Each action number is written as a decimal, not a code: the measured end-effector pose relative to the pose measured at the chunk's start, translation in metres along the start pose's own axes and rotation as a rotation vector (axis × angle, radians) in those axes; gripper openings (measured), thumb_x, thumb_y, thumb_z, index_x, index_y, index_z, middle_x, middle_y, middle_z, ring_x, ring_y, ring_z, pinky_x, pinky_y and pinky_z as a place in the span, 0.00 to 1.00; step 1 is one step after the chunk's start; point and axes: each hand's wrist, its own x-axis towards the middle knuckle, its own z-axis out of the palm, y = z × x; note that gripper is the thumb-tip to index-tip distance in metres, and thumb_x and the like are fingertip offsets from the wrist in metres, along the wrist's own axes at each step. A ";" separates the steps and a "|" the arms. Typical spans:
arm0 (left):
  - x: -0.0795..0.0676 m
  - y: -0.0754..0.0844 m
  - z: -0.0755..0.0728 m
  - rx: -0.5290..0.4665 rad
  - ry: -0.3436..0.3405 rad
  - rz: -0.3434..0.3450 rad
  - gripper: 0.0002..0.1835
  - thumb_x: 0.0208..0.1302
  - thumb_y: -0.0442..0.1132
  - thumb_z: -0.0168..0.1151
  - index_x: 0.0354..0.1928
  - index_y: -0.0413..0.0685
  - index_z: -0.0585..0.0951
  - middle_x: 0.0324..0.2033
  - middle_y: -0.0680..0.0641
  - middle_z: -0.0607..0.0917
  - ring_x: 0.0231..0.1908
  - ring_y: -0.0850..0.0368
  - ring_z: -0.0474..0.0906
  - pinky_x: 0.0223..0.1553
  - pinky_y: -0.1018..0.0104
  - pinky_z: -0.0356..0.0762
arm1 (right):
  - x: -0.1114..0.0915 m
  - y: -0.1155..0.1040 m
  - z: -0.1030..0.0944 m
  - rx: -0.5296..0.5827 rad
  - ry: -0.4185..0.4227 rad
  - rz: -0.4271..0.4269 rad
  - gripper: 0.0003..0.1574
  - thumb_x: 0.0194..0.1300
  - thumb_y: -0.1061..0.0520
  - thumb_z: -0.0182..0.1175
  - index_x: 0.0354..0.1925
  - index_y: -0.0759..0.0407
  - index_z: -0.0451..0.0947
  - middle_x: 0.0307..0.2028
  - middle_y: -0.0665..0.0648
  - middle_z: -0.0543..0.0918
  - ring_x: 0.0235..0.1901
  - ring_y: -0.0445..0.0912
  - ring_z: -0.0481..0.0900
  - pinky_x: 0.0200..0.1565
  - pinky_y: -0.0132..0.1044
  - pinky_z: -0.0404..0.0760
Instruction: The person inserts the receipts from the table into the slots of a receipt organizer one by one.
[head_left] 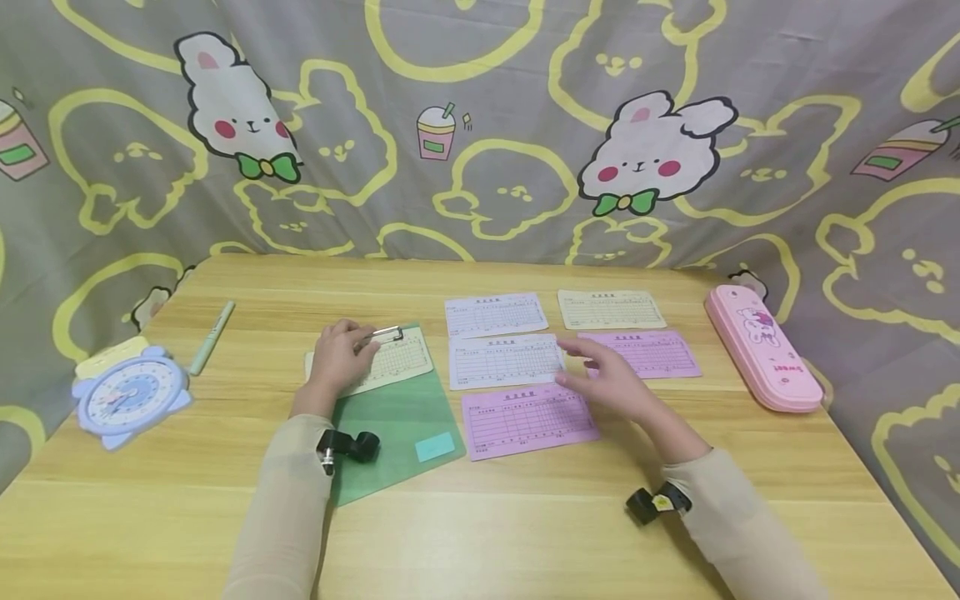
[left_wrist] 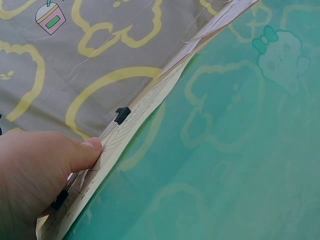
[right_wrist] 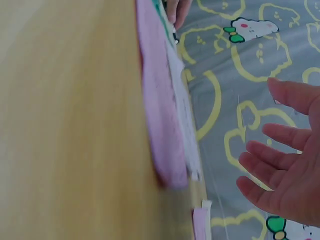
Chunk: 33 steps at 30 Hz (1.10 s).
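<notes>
A green clipboard [head_left: 397, 425] lies on the table with a pale yellow form [head_left: 393, 363] across its top, under the metal clip [head_left: 387, 333]. My left hand [head_left: 343, 357] holds the clip at the board's upper edge; in the left wrist view its thumb [left_wrist: 87, 150] lies on the clip's wire between black end caps. My right hand [head_left: 611, 382] hovers with spread fingers by the right edge of a white form [head_left: 502, 362], and the right wrist view shows nothing in its grasp. Below that form lies a pink form [head_left: 525, 422].
Further forms lie behind: a white one [head_left: 495, 314], a yellow one [head_left: 611, 309] and a pink one [head_left: 652, 354]. A pink pencil case [head_left: 761, 350] stands at the right. At the left are a green pen [head_left: 212, 337] and a blue toy clock [head_left: 133, 397]. A patterned curtain [head_left: 495, 100] hangs behind.
</notes>
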 end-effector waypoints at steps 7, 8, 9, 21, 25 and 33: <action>0.000 0.000 0.000 -0.004 0.008 0.003 0.19 0.59 0.42 0.53 0.50 0.39 0.74 0.44 0.39 0.70 0.43 0.43 0.61 0.42 0.51 0.58 | -0.019 0.013 -0.008 -0.045 -0.034 0.032 0.41 0.49 0.52 0.64 0.58 0.64 0.60 0.58 0.65 0.60 0.56 0.59 0.57 0.54 0.54 0.53; 0.000 0.001 0.000 -0.005 0.010 0.002 0.19 0.59 0.42 0.53 0.50 0.40 0.74 0.44 0.39 0.71 0.43 0.43 0.61 0.42 0.51 0.58 | -0.021 0.015 -0.008 -0.049 -0.043 0.039 0.43 0.48 0.51 0.64 0.59 0.64 0.60 0.58 0.64 0.60 0.56 0.58 0.57 0.55 0.54 0.52; 0.000 0.000 0.000 -0.005 0.011 0.002 0.19 0.59 0.42 0.53 0.50 0.40 0.74 0.43 0.39 0.71 0.43 0.44 0.61 0.42 0.51 0.58 | -0.023 0.017 -0.007 -0.025 -0.055 0.051 0.44 0.48 0.51 0.64 0.59 0.64 0.59 0.58 0.64 0.60 0.57 0.58 0.56 0.55 0.54 0.52; -0.001 -0.002 0.003 -0.014 0.010 -0.006 0.19 0.58 0.43 0.53 0.50 0.41 0.74 0.44 0.40 0.70 0.43 0.44 0.61 0.43 0.51 0.57 | -0.044 0.042 0.011 -0.179 -0.029 -0.005 0.48 0.45 0.47 0.65 0.59 0.68 0.58 0.61 0.68 0.52 0.60 0.61 0.45 0.55 0.57 0.38; 0.000 -0.001 0.003 -0.023 0.017 -0.003 0.19 0.58 0.43 0.54 0.50 0.41 0.74 0.44 0.40 0.70 0.42 0.44 0.61 0.43 0.51 0.57 | -0.049 0.045 0.016 -0.297 -0.001 0.004 0.49 0.45 0.42 0.64 0.59 0.65 0.59 0.61 0.69 0.49 0.60 0.62 0.40 0.55 0.58 0.36; -0.001 -0.002 0.003 -0.017 0.020 -0.008 0.19 0.58 0.43 0.54 0.50 0.40 0.75 0.44 0.39 0.70 0.43 0.43 0.61 0.43 0.50 0.57 | -0.049 0.047 0.022 -0.374 0.017 0.044 0.44 0.50 0.43 0.61 0.59 0.62 0.61 0.62 0.71 0.44 0.60 0.63 0.35 0.54 0.60 0.36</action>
